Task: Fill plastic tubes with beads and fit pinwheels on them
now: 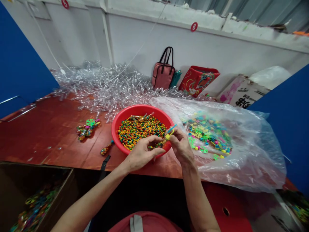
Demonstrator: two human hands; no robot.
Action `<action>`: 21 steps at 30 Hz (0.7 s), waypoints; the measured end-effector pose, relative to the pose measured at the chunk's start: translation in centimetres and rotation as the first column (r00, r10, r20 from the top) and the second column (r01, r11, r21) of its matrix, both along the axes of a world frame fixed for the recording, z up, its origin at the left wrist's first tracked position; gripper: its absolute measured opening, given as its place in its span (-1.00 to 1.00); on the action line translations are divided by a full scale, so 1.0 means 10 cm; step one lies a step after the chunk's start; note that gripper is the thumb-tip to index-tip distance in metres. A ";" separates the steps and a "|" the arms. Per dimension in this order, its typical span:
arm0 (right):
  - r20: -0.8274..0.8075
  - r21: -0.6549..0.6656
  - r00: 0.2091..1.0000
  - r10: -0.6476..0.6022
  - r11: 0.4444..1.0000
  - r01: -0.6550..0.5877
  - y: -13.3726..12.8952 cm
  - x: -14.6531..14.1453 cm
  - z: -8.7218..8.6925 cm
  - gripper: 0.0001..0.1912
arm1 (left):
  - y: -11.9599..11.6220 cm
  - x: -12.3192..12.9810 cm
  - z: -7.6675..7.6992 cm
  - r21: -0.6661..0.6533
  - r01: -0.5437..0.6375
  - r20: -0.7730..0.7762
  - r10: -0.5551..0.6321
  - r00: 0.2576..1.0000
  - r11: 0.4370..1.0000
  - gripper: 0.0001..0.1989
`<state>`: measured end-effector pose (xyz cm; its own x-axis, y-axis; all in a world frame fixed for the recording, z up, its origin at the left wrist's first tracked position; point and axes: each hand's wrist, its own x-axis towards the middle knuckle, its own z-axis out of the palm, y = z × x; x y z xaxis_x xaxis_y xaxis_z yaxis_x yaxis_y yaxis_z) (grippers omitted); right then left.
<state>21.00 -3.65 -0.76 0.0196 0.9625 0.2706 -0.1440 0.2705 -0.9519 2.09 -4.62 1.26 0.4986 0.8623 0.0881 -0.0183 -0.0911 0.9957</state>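
Observation:
My left hand [144, 150] is closed around a small clear plastic tube [159, 144] of coloured candy balls, over the front right rim of a red basin [116, 132]. My right hand [180, 145] pinches a small yellow and blue plastic piece [169, 133] at the tube's upper end. Whether the piece is seated in the tube cannot be made out. Small round candy balls [137, 130] in yellow, orange, green and blue fill the basin. A few clear tubes [145, 117] lie on top of them, near the back.
Left of the basin lie a filled tube [107, 148] and a cluster of filled tubes [86, 131]. Empty clear tubes [116, 83] are heaped behind. At right, a plastic bag [253, 158] holds coloured pieces [210, 135]. A cardboard box [58, 196] stands below left; bags [163, 75] lean on the wall.

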 end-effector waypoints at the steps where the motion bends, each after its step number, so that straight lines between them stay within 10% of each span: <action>1: -0.053 -0.015 0.998 0.019 1.000 -0.020 -0.02 -0.02 -0.01 -0.60 | -0.01 0.01 0.00 -0.102 0.076 0.077 -0.068 0.995 0.992 -0.65; 5: -0.093 -0.016 0.985 0.146 0.989 -0.148 -0.09 -0.12 -0.03 -0.50 | -0.10 0.00 -0.03 -0.300 0.290 0.284 -0.205 0.937 0.909 -0.57; 11: 0.053 0.138 0.991 -0.125 0.984 0.116 -0.28 -0.29 0.01 -0.77 | -0.24 -0.10 -0.10 -0.108 -0.148 0.217 0.169 0.961 0.983 -0.57; 13: 0.070 0.135 0.994 -0.089 0.988 0.079 -0.36 -0.31 -0.01 -0.77 | -0.25 -0.18 -0.17 -0.167 0.113 0.314 -0.056 0.948 0.979 -0.50; 15: 0.060 0.098 0.997 0.048 0.994 -0.054 -0.43 -0.32 -0.05 -0.74 | -0.28 -0.26 -0.26 -0.262 0.444 0.437 -0.305 0.846 0.857 -0.40; 17: 0.047 0.082 0.991 0.125 0.988 -0.128 -0.48 -0.36 -0.10 -0.69 | -0.33 -0.33 -0.33 -0.328 0.535 0.492 -0.343 0.800 0.778 -0.34; 21: 0.072 0.178 0.995 -0.068 0.983 0.055 -0.53 -0.56 -0.20 -0.63 | -0.45 -0.43 -0.35 -0.216 -0.110 0.267 0.167 0.949 0.970 -0.45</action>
